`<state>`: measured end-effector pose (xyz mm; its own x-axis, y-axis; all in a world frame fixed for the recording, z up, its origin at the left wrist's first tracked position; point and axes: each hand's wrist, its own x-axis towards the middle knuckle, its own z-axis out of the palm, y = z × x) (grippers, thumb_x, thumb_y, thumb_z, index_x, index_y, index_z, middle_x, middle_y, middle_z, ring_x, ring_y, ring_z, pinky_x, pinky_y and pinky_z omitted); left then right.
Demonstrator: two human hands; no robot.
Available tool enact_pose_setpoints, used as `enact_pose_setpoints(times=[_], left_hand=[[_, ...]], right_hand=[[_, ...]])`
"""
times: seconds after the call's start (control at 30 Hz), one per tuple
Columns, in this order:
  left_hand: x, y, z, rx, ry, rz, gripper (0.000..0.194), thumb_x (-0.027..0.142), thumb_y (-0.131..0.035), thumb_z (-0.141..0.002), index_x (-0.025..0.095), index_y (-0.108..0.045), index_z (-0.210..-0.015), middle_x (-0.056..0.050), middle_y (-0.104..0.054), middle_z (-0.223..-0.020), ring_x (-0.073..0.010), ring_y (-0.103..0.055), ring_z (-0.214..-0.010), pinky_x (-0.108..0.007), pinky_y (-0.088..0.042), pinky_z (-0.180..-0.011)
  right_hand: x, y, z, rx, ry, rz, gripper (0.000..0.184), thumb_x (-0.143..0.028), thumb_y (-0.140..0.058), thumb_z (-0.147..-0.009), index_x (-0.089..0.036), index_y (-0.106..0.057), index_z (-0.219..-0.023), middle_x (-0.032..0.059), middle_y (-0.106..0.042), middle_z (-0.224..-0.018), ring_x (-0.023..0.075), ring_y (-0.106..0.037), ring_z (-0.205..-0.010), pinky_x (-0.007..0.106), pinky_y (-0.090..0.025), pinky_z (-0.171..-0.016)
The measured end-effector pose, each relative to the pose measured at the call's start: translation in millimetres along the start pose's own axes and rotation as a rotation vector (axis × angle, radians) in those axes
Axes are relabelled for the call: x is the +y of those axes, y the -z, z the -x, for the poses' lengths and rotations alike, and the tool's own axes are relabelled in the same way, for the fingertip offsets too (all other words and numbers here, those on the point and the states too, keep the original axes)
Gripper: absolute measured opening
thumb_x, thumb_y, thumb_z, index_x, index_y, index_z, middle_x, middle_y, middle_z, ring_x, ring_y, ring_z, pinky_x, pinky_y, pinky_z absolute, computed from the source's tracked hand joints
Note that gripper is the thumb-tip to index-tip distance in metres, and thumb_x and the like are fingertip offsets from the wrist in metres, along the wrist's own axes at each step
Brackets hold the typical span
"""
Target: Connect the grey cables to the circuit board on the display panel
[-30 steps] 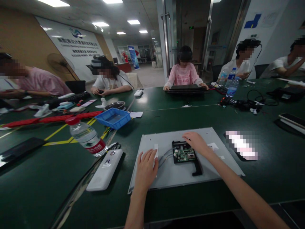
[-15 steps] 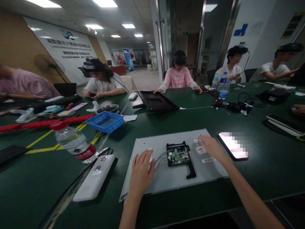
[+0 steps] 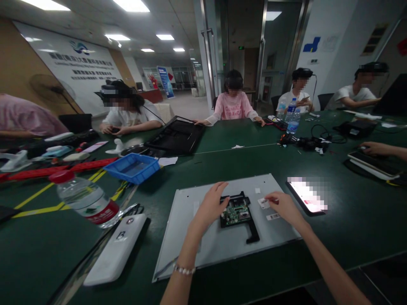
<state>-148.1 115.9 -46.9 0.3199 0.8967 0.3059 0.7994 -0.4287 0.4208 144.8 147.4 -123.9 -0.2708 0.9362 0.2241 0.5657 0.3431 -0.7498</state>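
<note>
A grey metal panel [image 3: 222, 245] lies flat on the green table in front of me. Near its middle sits a green circuit board [image 3: 235, 212] in a black bracket [image 3: 251, 231]. My left hand [image 3: 210, 207] rests on the panel just left of the board, fingers stretched toward the bracket's top edge and holding nothing. My right hand [image 3: 281, 206] lies on the panel right of the board, fingers loosely curled beside a small white label [image 3: 263, 203].
A lit phone [image 3: 307, 197] lies right of the panel. A white power bank [image 3: 114, 250] and a water bottle [image 3: 84, 199] are at left, a blue tray [image 3: 132, 167] behind them. Several people sit around the table; one tilts a black panel [image 3: 176, 135].
My left hand moved right, from the cables up to the board's bracket. My right hand shifted from the board to the label. The person opposite lifted and turned a black panel.
</note>
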Motion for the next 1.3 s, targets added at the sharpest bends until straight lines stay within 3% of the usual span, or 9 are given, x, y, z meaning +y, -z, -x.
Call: enact_pose_setpoints(times=[0.17, 0.3, 0.4, 0.5, 0.63, 0.8, 1.07, 1.17, 1.3], left_hand=[[-17, -4.1, 3, -0.068, 0.010, 0.051, 0.046, 0.030, -0.047, -0.087, 0.020, -0.039, -0.131, -0.009, -0.041, -0.136, -0.0228, -0.038, -0.127, -0.041, -0.029, -0.109], [-21, -0.9, 18, -0.237, 0.069, 0.157, 0.071, 0.042, -0.056, -0.081, 0.021, -0.024, -0.141, -0.011, -0.025, -0.147, -0.0253, -0.025, -0.135, -0.042, -0.023, -0.112], [-22, 2.3, 26, -0.344, 0.103, 0.230, 0.093, 0.046, -0.067, -0.072, 0.021, -0.013, -0.145, -0.010, -0.011, -0.152, -0.0268, -0.016, -0.139, -0.042, -0.018, -0.114], [-24, 5.5, 29, -0.393, 0.116, 0.294, 0.102, 0.047, -0.070, -0.067, 0.021, -0.010, -0.145, -0.009, -0.005, -0.153, -0.0269, -0.011, -0.140, -0.042, -0.013, -0.115], [-28, 6.1, 31, -0.432, 0.106, 0.330, 0.110, 0.046, -0.074, -0.062, 0.019, -0.007, -0.146, -0.010, -0.004, -0.153, -0.0281, -0.007, -0.140, -0.043, -0.010, -0.115], [-30, 2.2, 33, -0.451, 0.122, 0.320, 0.113, 0.041, -0.075, -0.059, 0.017, -0.006, -0.146, -0.012, -0.003, -0.153, -0.0297, -0.008, -0.140, -0.045, -0.012, -0.115], [-31, -1.0, 34, -0.419, 0.111, 0.324, 0.113, 0.038, -0.075, -0.058, 0.019, -0.005, -0.145, -0.014, -0.008, -0.152, -0.0318, -0.011, -0.139, -0.049, -0.012, -0.114], [-34, -2.7, 34, -0.403, 0.088, 0.332, 0.114, 0.039, -0.075, -0.057, 0.020, -0.006, -0.145, -0.014, -0.011, -0.151, -0.0321, -0.013, -0.138, -0.049, -0.014, -0.114], [-35, -4.9, 35, -0.393, 0.086, 0.334, 0.114, 0.038, -0.076, -0.057, 0.019, -0.007, -0.145, -0.014, -0.013, -0.151, -0.0328, -0.015, -0.138, -0.050, -0.017, -0.113]], right_hand=[[0, 2, 1, 0.103, -0.048, -0.004, 0.021, -0.020, -0.049, -0.079, -0.017, -0.067, -0.090, 0.0062, -0.067, -0.092, 0.0181, -0.063, -0.083, 0.029, -0.050, -0.073], [-8, 4, 0, 0.106, -0.033, 0.146, 0.022, -0.021, -0.046, -0.082, -0.018, -0.066, -0.092, 0.0071, -0.066, -0.097, 0.0198, -0.062, -0.088, 0.032, -0.048, -0.081], [-17, 4, -11, 0.060, 0.058, 0.261, 0.027, -0.022, -0.046, -0.084, -0.018, -0.064, -0.104, 0.0085, -0.064, -0.107, 0.0211, -0.059, -0.101, 0.035, -0.044, -0.091], [-24, 2, -27, -0.055, 0.154, 0.352, 0.030, -0.023, -0.050, -0.083, -0.018, -0.061, -0.111, 0.0084, -0.062, -0.115, 0.0212, -0.055, -0.109, 0.034, -0.041, -0.096], [-28, -4, -41, -0.145, 0.186, 0.532, 0.024, -0.021, -0.050, -0.085, -0.019, -0.065, -0.103, 0.0084, -0.065, -0.108, 0.0213, -0.059, -0.102, 0.032, -0.044, -0.090], [-27, -14, -38, -0.129, 0.170, 0.678, 0.024, -0.017, -0.044, -0.088, -0.018, -0.067, -0.096, 0.0094, -0.068, -0.097, 0.0218, -0.062, -0.093, 0.031, -0.047, -0.079], [-22, -20, -33, 0.012, 0.180, 0.522, 0.028, -0.018, -0.042, -0.089, -0.018, -0.068, -0.100, 0.0094, -0.068, -0.101, 0.0225, -0.062, -0.097, 0.035, -0.045, -0.088], [-38, -23, -37, 0.038, 0.209, 0.426, 0.027, -0.020, -0.045, -0.088, -0.020, -0.068, -0.101, 0.0077, -0.067, -0.105, 0.0226, -0.060, -0.099, 0.038, -0.045, -0.090], [-65, -38, -46, -0.030, 0.336, 0.320, 0.025, -0.018, -0.049, -0.086, -0.021, -0.069, -0.099, 0.0066, -0.067, -0.106, 0.0215, -0.058, -0.101, 0.037, -0.044, -0.092]])
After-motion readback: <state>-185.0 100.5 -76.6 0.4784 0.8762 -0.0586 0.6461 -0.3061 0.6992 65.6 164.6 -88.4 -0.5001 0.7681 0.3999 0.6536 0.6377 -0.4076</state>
